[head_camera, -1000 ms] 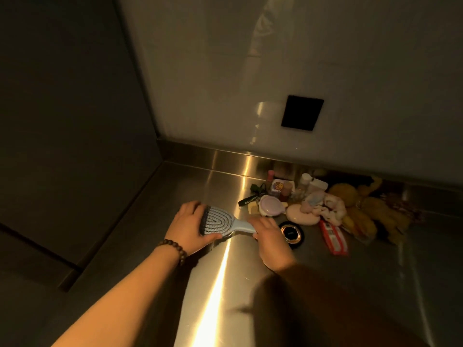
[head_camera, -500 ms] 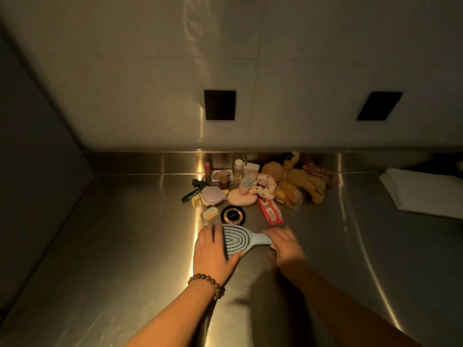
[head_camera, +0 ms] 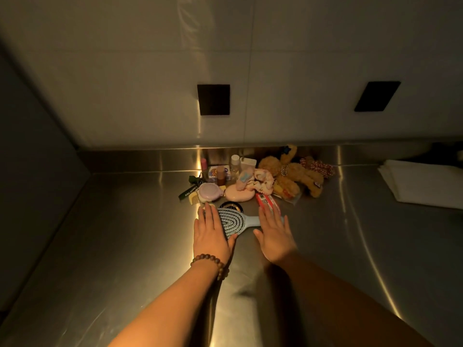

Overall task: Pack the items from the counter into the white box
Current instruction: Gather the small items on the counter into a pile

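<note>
My left hand [head_camera: 211, 234] and right hand [head_camera: 274, 235] lie flat, holding nothing, flanking the hairbrush [head_camera: 231, 221]: light, stiff plastic, best gripped by its handle.

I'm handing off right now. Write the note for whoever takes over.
Left hand: open, flat over the head of the blue hairbrush.
Right hand: open, flat over its handle end.
The brush lies on the steel counter; nothing is gripped.
Remaining items, including the teddy bear, red tube and pink compact, sit piled by the backsplash.
White box: far right.
Nothing visibly packed; everything left.
</note>
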